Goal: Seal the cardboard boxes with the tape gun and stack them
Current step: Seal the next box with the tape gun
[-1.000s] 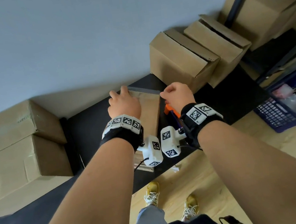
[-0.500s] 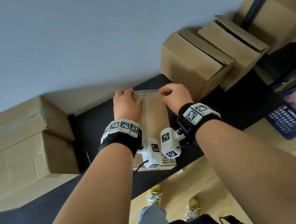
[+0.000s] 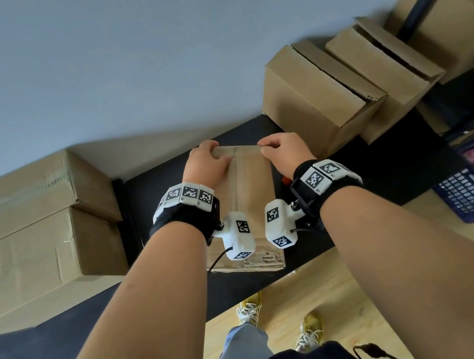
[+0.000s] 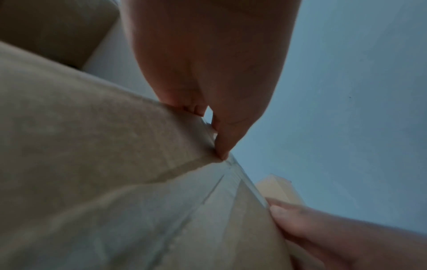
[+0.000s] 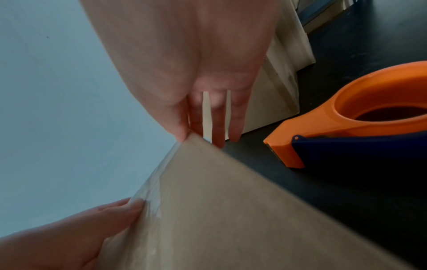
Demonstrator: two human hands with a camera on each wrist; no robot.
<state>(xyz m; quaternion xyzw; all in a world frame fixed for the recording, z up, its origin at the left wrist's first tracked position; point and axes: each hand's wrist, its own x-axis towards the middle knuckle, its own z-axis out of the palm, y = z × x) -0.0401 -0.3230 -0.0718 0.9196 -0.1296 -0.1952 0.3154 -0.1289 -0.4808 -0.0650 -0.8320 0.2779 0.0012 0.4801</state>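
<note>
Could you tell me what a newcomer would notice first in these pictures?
Both hands, left hand and right hand, press on the far top edge of a small cardboard box with clear tape along its seam. An orange tape gun lies on the black table to its right.

The head camera looks steeply down from above, past both forearms, at the tall brown cardboard box (image 3: 250, 189) on the black table (image 3: 166, 152), taking in wall and floor. Each wrist camera sits very close, facing along its palm to the box's far top edge. All three views share that taped edge; the right wrist view adds the orange tape gun (image 5: 351, 117).
</note>
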